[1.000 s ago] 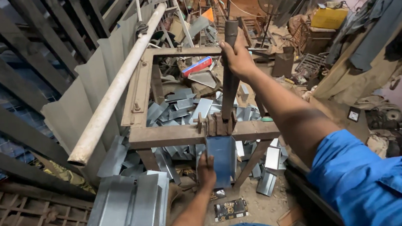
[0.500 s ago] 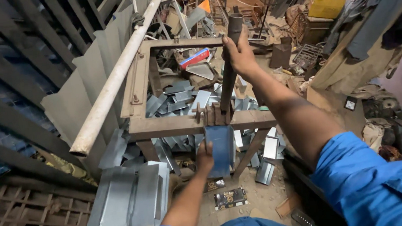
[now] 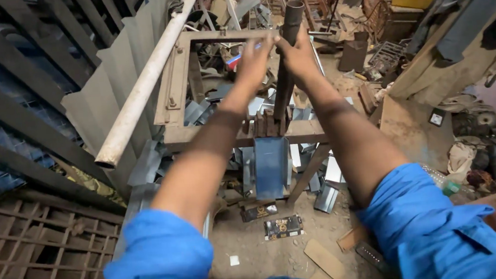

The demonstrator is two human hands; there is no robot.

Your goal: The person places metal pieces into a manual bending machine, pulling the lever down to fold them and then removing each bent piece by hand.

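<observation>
In the head view, a dark pipe lever [image 3: 286,58] stands nearly upright from the metal frame [image 3: 241,135], its long axis leaning slightly away from the person. The right hand [image 3: 300,54] is wrapped around its upper part. The left hand [image 3: 253,61] is just beside it, fingers loosely spread, apparently not yet on the lever, with the bent blue-grey sheet [image 3: 271,167] hanging below.

both arms outstretched, left hand [image 3: 253,61], right hand [image 3: 299,54] raised

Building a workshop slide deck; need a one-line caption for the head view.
Both hands, left hand and right hand, reach the dark lever above a metal sheet.
</observation>
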